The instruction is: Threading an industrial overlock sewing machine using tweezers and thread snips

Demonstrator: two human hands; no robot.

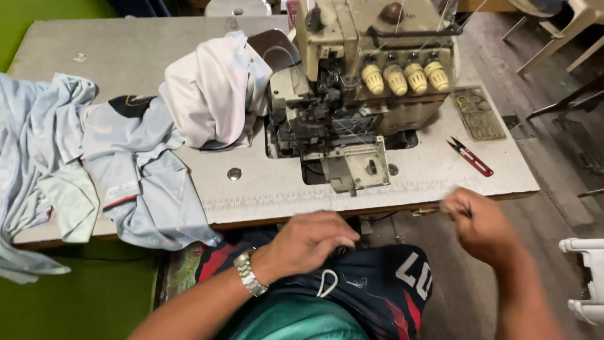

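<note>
While left hand rests on dark shorts, right hand pinches thread

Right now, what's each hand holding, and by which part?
The left hand rests on the dark shorts in the lap, gripping nothing visibly. The right hand pinches something thin at its fingertips; blur hides what.
</note>
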